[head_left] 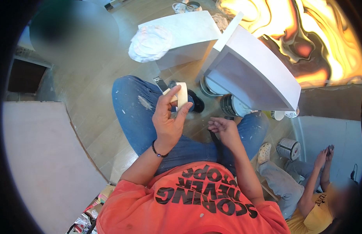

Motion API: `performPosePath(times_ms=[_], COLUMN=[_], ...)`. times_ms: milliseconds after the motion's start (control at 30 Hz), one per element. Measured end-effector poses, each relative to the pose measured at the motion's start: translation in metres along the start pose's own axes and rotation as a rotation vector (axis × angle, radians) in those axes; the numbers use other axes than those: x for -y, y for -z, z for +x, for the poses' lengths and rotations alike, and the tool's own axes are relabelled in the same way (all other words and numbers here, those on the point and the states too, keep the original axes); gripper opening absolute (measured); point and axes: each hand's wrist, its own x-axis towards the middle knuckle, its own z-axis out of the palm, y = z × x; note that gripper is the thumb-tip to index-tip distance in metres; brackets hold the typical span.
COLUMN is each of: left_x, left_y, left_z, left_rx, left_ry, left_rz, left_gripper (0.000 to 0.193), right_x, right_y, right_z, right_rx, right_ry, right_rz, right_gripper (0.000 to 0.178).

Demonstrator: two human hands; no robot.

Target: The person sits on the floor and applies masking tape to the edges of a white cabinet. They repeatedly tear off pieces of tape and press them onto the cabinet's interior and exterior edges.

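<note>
My left hand (169, 121) is raised over my lap, its thumb and index finger closed on a small, flat cream-coloured block (182, 97). Just beyond those fingers shows a dark flat blade (160, 83) with a beige piece beside it. Whether my hand also holds the blade is unclear. Lower and to the right, my right hand (224, 130) hovers over my thigh with its fingers curled together; what is in them, if anything, is hidden. A black strip (215, 141) lies or hangs below its fingertips.
Ahead stand a white curved panel piece (263, 66) resting on paint buckets (231, 106) and a white box-like piece (187, 29) with a crumpled white cloth (151, 43). A large white board (40, 152) is at left. A co-worker in yellow (315, 206) sits at right near a bucket (288, 149).
</note>
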Motion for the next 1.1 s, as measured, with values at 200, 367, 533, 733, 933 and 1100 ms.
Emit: performPosePath(times_ms=[200,367,533,733,933,1100], left_x=[0.0,0.004,0.005,0.005,0.004,0.005], left_y=[0.002,0.0,-0.002,0.0,0.0,0.0], left_z=[0.001,-0.003,-0.004,-0.004,-0.004,-0.005], left_rx=[0.077,0.122,0.213,0.282,0.288,0.294], left_ry=[-0.011,-0.093,-0.076,-0.021,-0.025,-0.021], left_rz=[-0.015,-0.082,-0.007,0.039,0.082,0.099], left_gripper=[0.065,0.074,0.078,0.077,0.074,0.075], right_x=[0.008,0.08,0.124,0.118,0.118,0.117], right_y=[-0.007,-0.017,-0.029,-0.035,-0.036,-0.034], right_z=[-0.007,-0.009,-0.006,0.005,0.009,0.01], right_rx=[-0.163,-0.267,-0.283,-0.351,-0.386,-0.376], right_ry=[0.356,0.496,0.751,0.837,0.887,0.891], right_rz=[-0.477,-0.051,-0.312,-0.438,-0.51,-0.543], right_gripper=[0.031,0.026,0.029,0.031,0.024,0.019])
